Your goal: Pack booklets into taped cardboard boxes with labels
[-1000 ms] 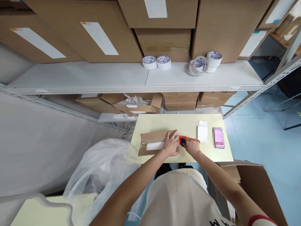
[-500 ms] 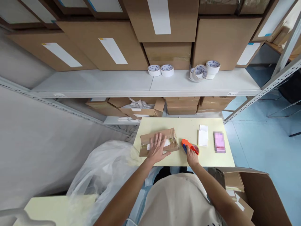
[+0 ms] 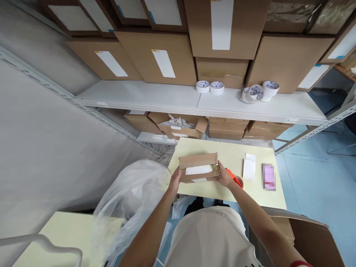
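Note:
A small taped cardboard box (image 3: 198,167) with a white label is lifted just above the pale yellow table (image 3: 230,154). My left hand (image 3: 175,179) grips its left end and my right hand (image 3: 224,177) grips its right end, fingers wrapped around the edges. A red and blue tape dispenser (image 3: 236,180) lies on the table right behind my right hand.
White cards (image 3: 249,167) and a pink item (image 3: 268,177) lie on the table's right side. A large clear plastic bag (image 3: 130,200) bulges at the left. An open carton (image 3: 306,233) stands lower right. Shelves behind hold cartons and tape rolls (image 3: 209,86).
My right hand let go of the tape dispenser, which now lies on the table. Both hands moved to the ends of the box and raised it.

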Demonstrator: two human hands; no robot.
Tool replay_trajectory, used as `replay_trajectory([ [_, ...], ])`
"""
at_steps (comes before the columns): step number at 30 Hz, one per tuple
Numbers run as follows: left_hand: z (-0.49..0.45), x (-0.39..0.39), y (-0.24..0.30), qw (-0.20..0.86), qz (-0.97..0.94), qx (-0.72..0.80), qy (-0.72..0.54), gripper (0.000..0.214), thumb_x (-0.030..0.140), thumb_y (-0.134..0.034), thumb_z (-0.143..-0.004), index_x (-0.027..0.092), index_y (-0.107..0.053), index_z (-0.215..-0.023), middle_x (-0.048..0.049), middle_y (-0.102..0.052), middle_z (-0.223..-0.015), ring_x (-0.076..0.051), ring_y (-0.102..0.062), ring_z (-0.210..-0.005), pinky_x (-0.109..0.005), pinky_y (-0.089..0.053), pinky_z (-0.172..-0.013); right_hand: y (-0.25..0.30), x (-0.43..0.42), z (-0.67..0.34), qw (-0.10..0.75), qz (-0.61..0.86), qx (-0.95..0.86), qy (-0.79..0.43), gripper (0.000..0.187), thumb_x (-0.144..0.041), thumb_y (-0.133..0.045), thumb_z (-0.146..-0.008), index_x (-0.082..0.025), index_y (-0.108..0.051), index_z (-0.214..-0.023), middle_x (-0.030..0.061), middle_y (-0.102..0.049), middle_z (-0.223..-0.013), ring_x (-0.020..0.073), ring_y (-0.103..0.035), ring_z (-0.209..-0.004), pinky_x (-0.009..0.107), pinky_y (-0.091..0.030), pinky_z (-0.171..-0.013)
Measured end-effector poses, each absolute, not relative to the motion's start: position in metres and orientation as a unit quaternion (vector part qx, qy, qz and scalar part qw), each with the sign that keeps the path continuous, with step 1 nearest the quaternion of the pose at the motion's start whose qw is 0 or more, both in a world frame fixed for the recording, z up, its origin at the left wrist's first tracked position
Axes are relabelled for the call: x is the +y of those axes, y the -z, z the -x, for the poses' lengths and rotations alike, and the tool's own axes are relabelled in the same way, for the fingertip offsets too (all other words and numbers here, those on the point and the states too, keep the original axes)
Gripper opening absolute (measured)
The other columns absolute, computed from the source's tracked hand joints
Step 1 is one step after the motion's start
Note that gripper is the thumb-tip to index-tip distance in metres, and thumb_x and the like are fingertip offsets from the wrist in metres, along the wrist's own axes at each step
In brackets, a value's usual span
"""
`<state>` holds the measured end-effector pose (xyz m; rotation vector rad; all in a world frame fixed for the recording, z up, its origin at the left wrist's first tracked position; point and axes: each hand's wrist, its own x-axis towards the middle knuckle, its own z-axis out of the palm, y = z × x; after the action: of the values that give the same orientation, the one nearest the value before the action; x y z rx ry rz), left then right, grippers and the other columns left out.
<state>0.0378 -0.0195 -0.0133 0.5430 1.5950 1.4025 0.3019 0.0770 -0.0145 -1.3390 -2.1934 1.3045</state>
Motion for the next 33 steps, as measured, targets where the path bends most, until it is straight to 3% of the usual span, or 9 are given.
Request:
replay_trajectory([
  [6, -0.027, -0.027, 0.025, 0.525, -0.134, 0.657, -0.525, 0.068, 0.073, -0.056, -0.073, 0.021, -0.063, -0.116, -0.0121, -0.070, -0.118, -0.032, -0.061, -0.118, -0.043, -0.051, -0.093, 0.019, 0.063, -0.300, 0.188, 0.487, -0.714, -0.466, 0.094, -0.017, -0.074, -0.070, -0.031, -0.026, -0.150, 0.0060, -0.057, -0.138, 0.0226, -0.057, -0.123, 0.037, -0.050, -0.100],
  [10, -0.010, -0.021, 0.015, 0.514, -0.248, 0.661, -0.487, 0.088, 0.086, -0.045, -0.066, 0.016, -0.063, -0.116, -0.0160, -0.068, -0.121, -0.035, -0.060, -0.117, -0.043, -0.054, -0.087, 0.001, 0.058, -0.294, 0.231, 0.512, -0.658, -0.501, 0.065, -0.035, -0.067, -0.080, -0.026, -0.043, -0.140, 0.0069, -0.067, -0.123, 0.0223, -0.067, -0.106, 0.034, -0.057, -0.085],
  [13, 0.001, -0.013, 0.003, 0.514, -0.316, 0.640, -0.476, 0.088, 0.083, -0.056, -0.061, 0.013, -0.062, -0.114, -0.0172, -0.067, -0.122, -0.036, -0.060, -0.117, -0.044, -0.053, -0.090, -0.014, 0.060, -0.283, 0.260, 0.572, -0.587, -0.510, 0.048, -0.050, -0.055, -0.086, -0.020, -0.056, -0.123, 0.0108, -0.070, -0.115, 0.0236, -0.068, -0.100, 0.035, -0.057, -0.081],
  [17, 0.006, 0.001, -0.001, 0.539, -0.328, 0.623, -0.463, 0.075, 0.061, -0.069, -0.065, 0.015, -0.056, -0.123, -0.0163, -0.066, -0.125, -0.033, -0.063, -0.114, -0.044, -0.052, -0.093, -0.020, 0.070, -0.264, 0.238, 0.640, -0.542, -0.491, 0.047, -0.059, -0.051, -0.085, -0.019, -0.063, -0.106, 0.0128, -0.071, -0.112, 0.0254, -0.068, -0.098, 0.037, -0.057, -0.080],
  [24, 0.013, 0.032, 0.015, 0.520, -0.336, 0.678, -0.397, 0.072, 0.031, -0.069, -0.074, 0.017, -0.041, -0.139, -0.0169, -0.060, -0.134, -0.028, -0.063, -0.116, -0.041, -0.052, -0.095, -0.007, 0.084, -0.249, 0.229, 0.663, -0.497, -0.511, 0.051, -0.053, -0.059, -0.081, -0.017, -0.059, -0.118, 0.0137, -0.069, -0.117, 0.0244, -0.068, -0.099, 0.037, -0.057, -0.079],
  [28, 0.017, 0.036, 0.025, 0.517, -0.386, 0.667, -0.373, 0.066, 0.034, -0.065, -0.080, 0.017, -0.042, -0.139, -0.0149, -0.062, -0.131, -0.027, -0.062, -0.116, -0.041, -0.050, -0.099, 0.004, 0.069, -0.246, 0.257, 0.653, -0.497, -0.510, 0.057, -0.042, -0.060, -0.081, -0.018, -0.049, -0.132, 0.0128, -0.064, -0.127, 0.0214, -0.066, -0.106, 0.033, -0.056, -0.084],
  [33, 0.022, 0.022, 0.043, 0.416, -0.466, 0.699, -0.348, 0.083, 0.045, -0.064, -0.081, 0.013, -0.027, -0.149, -0.0191, -0.055, -0.138, -0.029, -0.053, -0.128, -0.041, -0.045, -0.103, 0.027, 0.022, -0.264, 0.317, 0.669, -0.561, -0.371, 0.060, -0.046, -0.058, -0.082, -0.018, -0.048, -0.134, 0.0154, -0.059, -0.133, 0.0285, -0.057, -0.120, 0.045, -0.049, -0.097],
])
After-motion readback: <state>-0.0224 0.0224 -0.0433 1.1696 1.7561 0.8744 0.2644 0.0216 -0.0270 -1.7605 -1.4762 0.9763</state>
